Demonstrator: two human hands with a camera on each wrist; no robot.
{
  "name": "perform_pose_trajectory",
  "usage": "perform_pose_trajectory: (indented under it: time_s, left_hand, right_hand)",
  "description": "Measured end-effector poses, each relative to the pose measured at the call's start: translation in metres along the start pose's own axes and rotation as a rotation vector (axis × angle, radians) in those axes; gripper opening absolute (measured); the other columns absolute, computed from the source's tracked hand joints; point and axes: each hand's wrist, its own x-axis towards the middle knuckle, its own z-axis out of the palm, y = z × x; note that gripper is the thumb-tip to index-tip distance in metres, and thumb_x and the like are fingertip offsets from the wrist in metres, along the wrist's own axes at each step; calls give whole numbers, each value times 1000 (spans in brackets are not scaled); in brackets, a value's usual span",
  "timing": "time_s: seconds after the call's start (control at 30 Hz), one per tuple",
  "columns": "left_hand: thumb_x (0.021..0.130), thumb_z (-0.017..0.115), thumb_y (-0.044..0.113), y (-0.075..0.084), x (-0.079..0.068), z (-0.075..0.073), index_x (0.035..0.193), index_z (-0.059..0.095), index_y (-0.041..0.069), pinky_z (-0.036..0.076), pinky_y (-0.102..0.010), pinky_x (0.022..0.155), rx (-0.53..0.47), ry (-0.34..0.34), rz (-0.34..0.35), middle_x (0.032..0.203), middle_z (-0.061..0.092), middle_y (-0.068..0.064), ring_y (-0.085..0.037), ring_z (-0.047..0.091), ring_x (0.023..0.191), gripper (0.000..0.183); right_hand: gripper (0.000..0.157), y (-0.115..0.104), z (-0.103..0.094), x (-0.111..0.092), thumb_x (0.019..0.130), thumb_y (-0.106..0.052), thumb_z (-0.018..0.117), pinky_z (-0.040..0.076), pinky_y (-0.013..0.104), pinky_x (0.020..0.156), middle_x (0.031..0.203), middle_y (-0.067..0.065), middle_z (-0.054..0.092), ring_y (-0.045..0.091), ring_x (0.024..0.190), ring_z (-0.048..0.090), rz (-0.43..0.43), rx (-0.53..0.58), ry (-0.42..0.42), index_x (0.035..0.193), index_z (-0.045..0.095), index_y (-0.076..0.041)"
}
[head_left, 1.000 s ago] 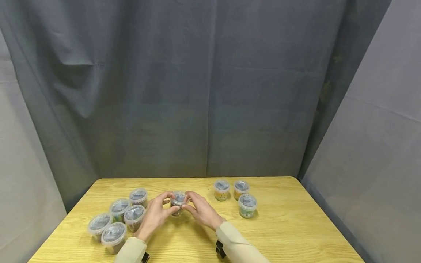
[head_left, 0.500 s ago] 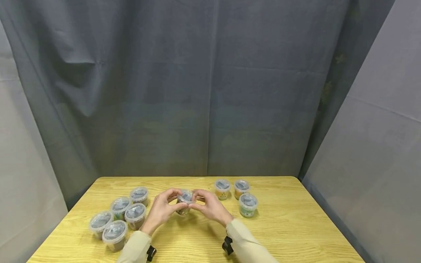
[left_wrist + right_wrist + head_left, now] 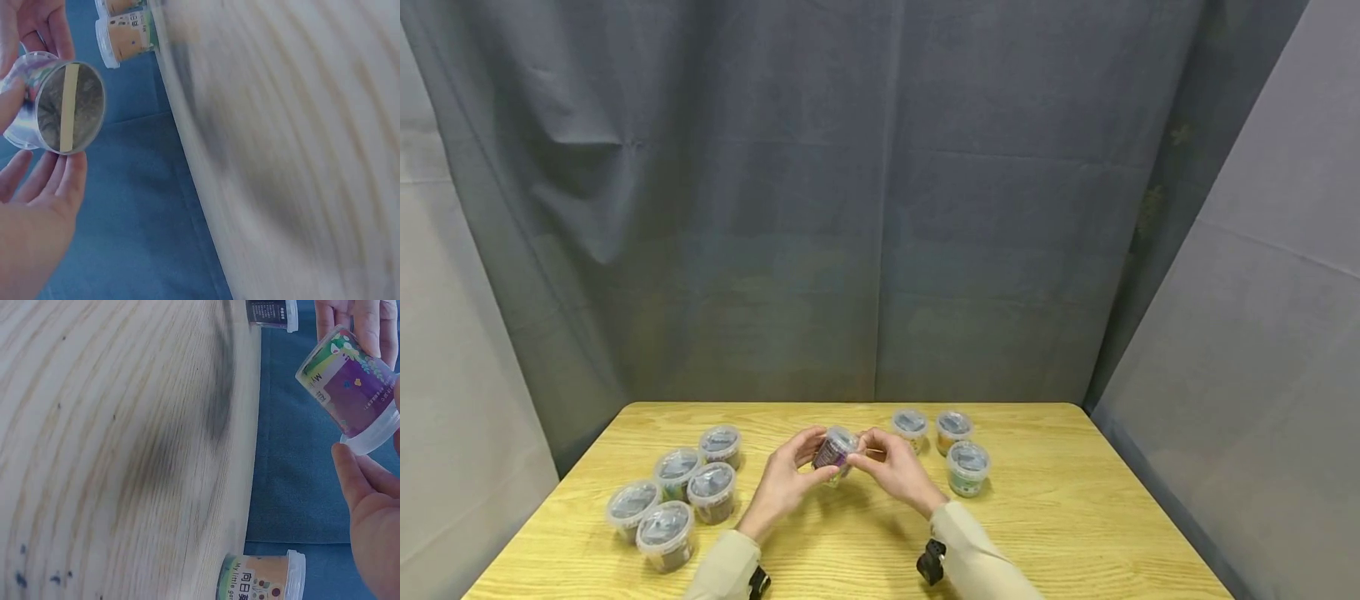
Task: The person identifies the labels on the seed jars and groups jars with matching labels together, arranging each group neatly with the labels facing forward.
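The left sleeve and right sleeve are showing nearest, a black device sitting at each wrist. Beyond them, the left hand is gripping the tub, its thumb and fingers clamping the body. The right hand is pinching the same tub at its lid end, thumb and fingertips clamped there. The tub is hanging above the middle of the table, tilting, its lid leaning toward the right hand. Its purple label, bearing flowers and a green patch, is facing the right wrist camera; its base is facing the left wrist camera, a pale strip crossing the dark contents.

Off to the left, five lidded tubs are standing in a loose cluster, from the front tub back to the rear tub. On the right, a green tub is standing before two orange tubs, the right hand partly covering one in the head view. A grey curtain is hanging behind the table.
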Motion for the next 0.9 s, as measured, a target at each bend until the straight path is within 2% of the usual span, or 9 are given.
perform_pose_trajectory:
  time_s: [0.13, 0.27, 0.4, 0.53, 0.7, 0.9]
  left_hand:
    - [78, 82, 16, 2, 0, 5, 132, 57, 9, 51, -42, 101, 71, -7, 20, 127, 65, -14, -28, 63, 117, 59]
    - [77, 84, 17, 1, -3, 12, 134, 56, 13, 52, -44, 100, 162, 0, 50, 127, 62, -9, -28, 63, 115, 64]
    - [75, 85, 15, -1, -5, 17, 136, 55, 14, 54, -44, 97, 196, 19, 55, 119, 56, -9, -30, 62, 111, 68]
    - [76, 84, 17, -2, -7, 20, 134, 56, 14, 54, -42, 97, 141, 4, 40, 120, 58, -11, -31, 63, 110, 64]
    - [77, 84, 19, 0, -9, 21, 129, 58, 16, 54, -42, 97, 46, -3, -6, 122, 65, -11, -27, 65, 110, 58]
    - [78, 83, 26, 4, -5, 21, 126, 58, 18, 54, -40, 96, 58, -29, -1, 120, 68, -6, -21, 65, 109, 54]
  right_hand:
    - [22, 4, -4, 1, 91, -26, 70, 54, 34, 97, 112, 7, 69, 27, 113, 65, 29, -17, 22, 87, 57, -10]
    - [21, 5, -6, 0, 93, -25, 69, 54, 41, 98, 117, 11, 69, 30, 115, 64, 71, -20, 41, 88, 56, -9]
    - [19, 6, -7, -3, 94, -21, 66, 53, 48, 98, 121, 16, 66, 35, 115, 63, 104, 6, 36, 90, 56, -6]
    - [18, 8, -10, -5, 95, -15, 65, 50, 51, 101, 129, 22, 62, 40, 122, 57, 110, 100, -2, 91, 54, -2]
    - [20, 6, -17, -8, 93, -17, 68, 49, 46, 104, 141, 22, 53, 40, 128, 53, 126, 185, -62, 97, 55, -2]
    - [22, 6, -22, -6, 92, -17, 69, 52, 41, 99, 136, 21, 57, 37, 126, 56, 116, 192, -25, 92, 54, -1]
